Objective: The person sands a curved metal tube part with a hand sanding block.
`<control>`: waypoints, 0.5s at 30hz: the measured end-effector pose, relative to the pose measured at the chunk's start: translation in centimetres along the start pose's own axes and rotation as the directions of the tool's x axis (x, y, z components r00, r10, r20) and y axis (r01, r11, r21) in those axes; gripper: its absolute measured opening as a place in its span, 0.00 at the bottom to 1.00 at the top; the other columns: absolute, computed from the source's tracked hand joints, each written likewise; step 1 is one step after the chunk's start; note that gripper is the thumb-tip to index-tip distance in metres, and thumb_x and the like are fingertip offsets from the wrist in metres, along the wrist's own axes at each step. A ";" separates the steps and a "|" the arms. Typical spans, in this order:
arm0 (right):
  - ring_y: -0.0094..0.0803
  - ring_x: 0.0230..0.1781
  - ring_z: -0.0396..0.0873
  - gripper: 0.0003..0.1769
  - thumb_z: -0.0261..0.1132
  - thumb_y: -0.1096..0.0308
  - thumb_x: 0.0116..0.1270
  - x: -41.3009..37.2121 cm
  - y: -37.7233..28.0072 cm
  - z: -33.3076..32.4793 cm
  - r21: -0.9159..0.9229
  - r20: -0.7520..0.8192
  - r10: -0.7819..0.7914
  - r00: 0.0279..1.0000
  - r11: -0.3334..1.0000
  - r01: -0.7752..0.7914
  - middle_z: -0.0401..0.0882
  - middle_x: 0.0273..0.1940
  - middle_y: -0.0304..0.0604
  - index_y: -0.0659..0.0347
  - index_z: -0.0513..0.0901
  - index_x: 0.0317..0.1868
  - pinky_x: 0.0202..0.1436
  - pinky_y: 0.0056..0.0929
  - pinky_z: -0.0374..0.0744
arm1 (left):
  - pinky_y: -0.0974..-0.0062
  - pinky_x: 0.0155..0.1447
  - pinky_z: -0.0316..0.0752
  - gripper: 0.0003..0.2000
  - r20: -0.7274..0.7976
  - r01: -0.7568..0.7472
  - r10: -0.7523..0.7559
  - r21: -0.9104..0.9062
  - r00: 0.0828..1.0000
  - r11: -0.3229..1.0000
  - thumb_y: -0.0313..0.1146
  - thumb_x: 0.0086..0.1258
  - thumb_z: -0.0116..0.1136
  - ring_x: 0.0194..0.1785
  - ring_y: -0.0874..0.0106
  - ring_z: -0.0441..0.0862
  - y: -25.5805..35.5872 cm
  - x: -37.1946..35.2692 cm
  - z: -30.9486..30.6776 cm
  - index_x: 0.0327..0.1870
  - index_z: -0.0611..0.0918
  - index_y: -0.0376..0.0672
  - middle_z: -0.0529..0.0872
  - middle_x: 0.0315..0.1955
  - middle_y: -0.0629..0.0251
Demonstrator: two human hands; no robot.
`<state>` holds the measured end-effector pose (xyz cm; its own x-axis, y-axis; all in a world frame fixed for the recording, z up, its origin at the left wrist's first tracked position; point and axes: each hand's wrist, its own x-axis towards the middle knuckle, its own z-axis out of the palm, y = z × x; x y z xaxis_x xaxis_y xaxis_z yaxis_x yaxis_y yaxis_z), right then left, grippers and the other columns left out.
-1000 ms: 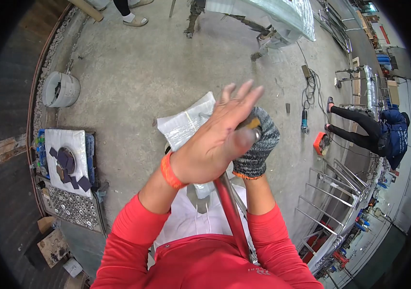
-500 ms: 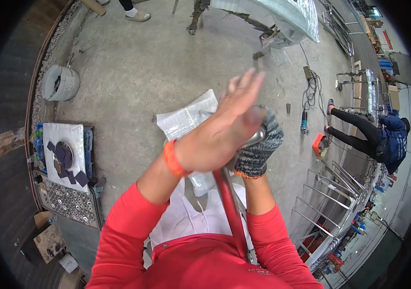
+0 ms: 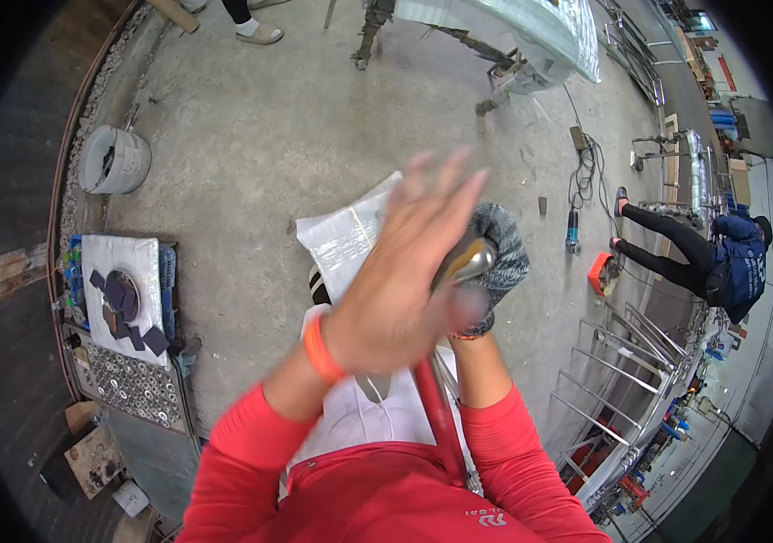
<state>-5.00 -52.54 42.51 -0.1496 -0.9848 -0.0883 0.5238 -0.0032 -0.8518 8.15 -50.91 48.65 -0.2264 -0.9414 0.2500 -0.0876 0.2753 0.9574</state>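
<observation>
My left hand (image 3: 396, 271), bare with an orange band at the wrist, is open, its fingers spread and blurred by motion. It passes in front of a polished metal tube (image 3: 436, 407) that slants down toward my body and reflects the red of my shirt. My right hand (image 3: 504, 258), in a grey knitted glove, is wrapped round the tube's upper part. A shiny rounded metal end (image 3: 474, 261) shows between both hands, with a brownish patch beside it. Behind the left hand, a sheet of white wrapping (image 3: 337, 240) is partly hidden.
At left, a padded tray (image 3: 147, 262) carries dark abrasive squares, near a rack of metal rings (image 3: 133, 385). A white bucket (image 3: 115, 160) stands beyond. Rightward are an angle grinder (image 3: 572, 231) with its cable, an orange container (image 3: 600, 273), metal frames (image 3: 613, 371) and a bending person (image 3: 712, 258).
My left hand has moved left and slightly down, its fingers spreading, uncovering more of the shiny metal end. The gloved hand stays about the tube, shifted slightly.
</observation>
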 end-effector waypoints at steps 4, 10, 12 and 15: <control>0.26 0.27 0.79 0.08 0.74 0.78 0.59 -0.1 0.5 0.2 -0.249 0.025 -0.129 0.991 0.960 0.131 0.82 0.29 0.42 0.66 0.80 0.33 0.36 0.27 0.80 | 0.58 0.81 0.35 0.58 0.195 0.142 -0.096 -0.237 0.976 0.961 0.82 0.63 0.20 0.83 0.48 0.37 0.3 2.0 -0.8 0.78 0.57 0.34 0.50 0.78 0.39; 0.32 0.32 0.81 0.06 0.68 0.77 0.66 1.0 0.2 -1.1 -0.524 0.116 -0.327 0.938 0.782 0.337 0.82 0.32 0.44 0.67 0.78 0.37 0.41 0.36 0.83 | 0.44 0.79 0.34 0.65 -0.283 -0.034 0.019 -0.048 0.959 0.998 0.79 0.57 0.53 0.80 0.34 0.26 2.3 -6.1 5.8 0.78 0.43 0.27 0.28 0.75 0.25; 0.35 0.35 0.82 0.05 0.63 0.77 0.70 1.2 0.6 -2.0 -0.558 0.160 -0.374 0.913 0.729 0.397 0.81 0.35 0.47 0.68 0.76 0.42 0.47 0.44 0.86 | 0.43 0.79 0.34 0.65 -0.329 0.004 -0.001 0.010 0.944 1.000 0.80 0.58 0.47 0.80 0.34 0.26 2.2 -6.6 6.9 0.77 0.42 0.25 0.30 0.75 0.24; 0.34 0.34 0.82 0.06 0.66 0.78 0.67 1.0 0.5 -2.0 -0.500 0.119 -0.321 0.940 0.798 0.336 0.81 0.34 0.45 0.68 0.77 0.41 0.45 0.40 0.85 | 0.43 0.79 0.34 0.62 -0.258 0.001 0.021 0.085 0.966 0.996 0.80 0.62 0.41 0.80 0.35 0.31 1.2 -3.2 3.2 0.77 0.45 0.25 0.38 0.76 0.26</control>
<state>-6.55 -53.20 40.92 -0.2083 -0.9451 0.2518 -0.0516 -0.2465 -0.9678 5.65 -46.92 48.53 0.0301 -0.9539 0.2987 -0.1705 0.2896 0.9418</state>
